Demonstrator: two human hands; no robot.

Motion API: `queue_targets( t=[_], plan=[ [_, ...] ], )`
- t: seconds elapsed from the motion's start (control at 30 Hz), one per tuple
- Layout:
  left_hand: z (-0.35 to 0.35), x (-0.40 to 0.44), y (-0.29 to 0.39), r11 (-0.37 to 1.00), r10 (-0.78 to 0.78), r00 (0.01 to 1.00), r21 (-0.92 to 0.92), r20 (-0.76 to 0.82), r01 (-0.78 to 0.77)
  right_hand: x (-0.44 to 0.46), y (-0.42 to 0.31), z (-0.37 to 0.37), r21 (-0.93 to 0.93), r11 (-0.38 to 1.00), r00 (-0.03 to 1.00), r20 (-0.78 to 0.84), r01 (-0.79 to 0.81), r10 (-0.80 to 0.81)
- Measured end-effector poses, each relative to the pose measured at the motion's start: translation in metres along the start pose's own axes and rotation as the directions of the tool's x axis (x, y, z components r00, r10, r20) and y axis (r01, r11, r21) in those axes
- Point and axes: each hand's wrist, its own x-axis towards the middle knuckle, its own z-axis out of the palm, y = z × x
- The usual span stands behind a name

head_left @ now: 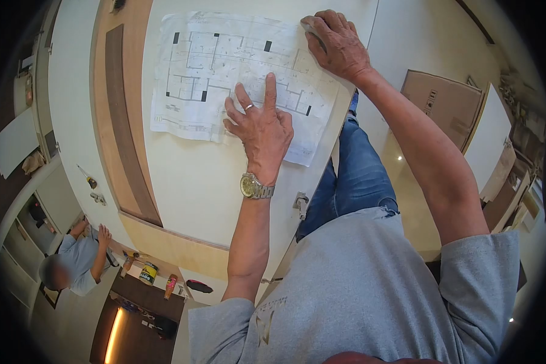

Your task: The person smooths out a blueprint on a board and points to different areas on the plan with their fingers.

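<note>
A creased paper floor plan [191, 73] lies on a pale board [188, 182]. My left hand [261, 130] rests palm down on the plan, fingers apart, with the index finger stretched out on the drawing. It has a ring and a metal watch [256, 186] at the wrist. At the plan's upper right corner, my right hand [340, 48] is curled over a small greyish object [314, 35], mostly hidden under the fingers.
Brown strips [124, 121] run along the left. A screwdriver [91, 181] and a hinge [301, 205] lie on boards. At lower left are a can [148, 273] and another person [73, 261]. A cardboard box [440, 100] stands at right.
</note>
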Motion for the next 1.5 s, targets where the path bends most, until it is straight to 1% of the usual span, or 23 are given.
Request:
queue_targets(
  t=[0.27,0.33,0.43,0.83,1.17,1.5],
  plan=[
    [0.0025,-0.001,-0.0003,1.0,0.008,1.0,0.01,-0.016,-0.008,0.0,0.0,0.0005,0.001,1.0,1.0,-0.006,0.005,-0.005],
    [0.0019,-0.0011,0.0002,1.0,0.006,1.0,-0.029,-0.025,-0.007,0.0015,-0.0006,-0.0008,0.001,1.0,1.0,-0.004,0.002,-0.002],
    [0.0017,-0.0009,0.0002,1.0,0.006,1.0,0.016,-0.007,-0.006,0.0005,-0.0002,0.0003,-0.009,1.0,1.0,-0.007,0.005,-0.005],
    [0.0028,-0.0013,0.0006,1.0,0.001,1.0,0.01,-0.006,-0.001,0.0008,-0.0002,-0.0001,-0.004,1.0,1.0,0.004,-0.005,0.005],
    [0.003,-0.0013,0.0009,1.0,-0.009,1.0,-0.009,0.013,0.009,-0.0001,0.0011,0.0012,-0.001,1.0,1.0,-0.022,0.016,-0.016],
    [0.0019,-0.0017,0.0015,1.0,-0.004,1.0,-0.005,-0.008,0.004,0.0006,0.0007,0.0001,-0.008,1.0,1.0,-0.007,0.011,-0.011]
  ],
)
